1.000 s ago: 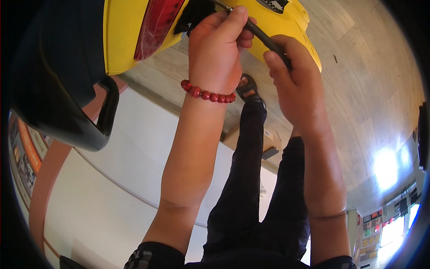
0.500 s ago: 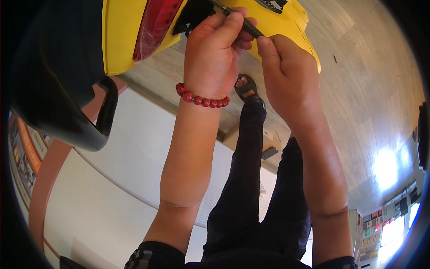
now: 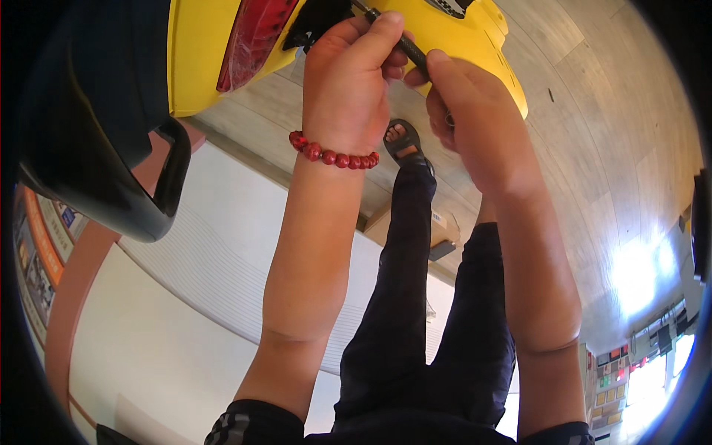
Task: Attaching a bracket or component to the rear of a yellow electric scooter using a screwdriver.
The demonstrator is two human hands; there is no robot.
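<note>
A thin tool with a black knurled handle [image 3: 412,53] and a metal shaft, like a screwdriver, slants across the top of the view. My left hand [image 3: 347,81], a red bead bracelet [image 3: 328,157] on its wrist, pinches the tool near its shaft end between thumb and fingers. Closed around the lower end of the handle is my right hand [image 3: 482,119]. The shaft points up and left, past a dark gap [image 3: 315,26] in a yellow vehicle body [image 3: 199,59]; its tip is out of view. Beside the gap sits a red tail light [image 3: 256,44].
A black seat [image 3: 96,67] and curved black grab rail [image 3: 172,174] are at the left. Wood-look flooring [image 3: 593,111] spreads to the right. Near my sandalled foot [image 3: 404,141] stands a cardboard box [image 3: 377,226]. A white ribbed panel [image 3: 237,245] lies behind my left arm.
My right hand has shifted slightly down along the handle and its curled fingers now show more. The left hand keeps its pinch. The whole view has moved a little.
</note>
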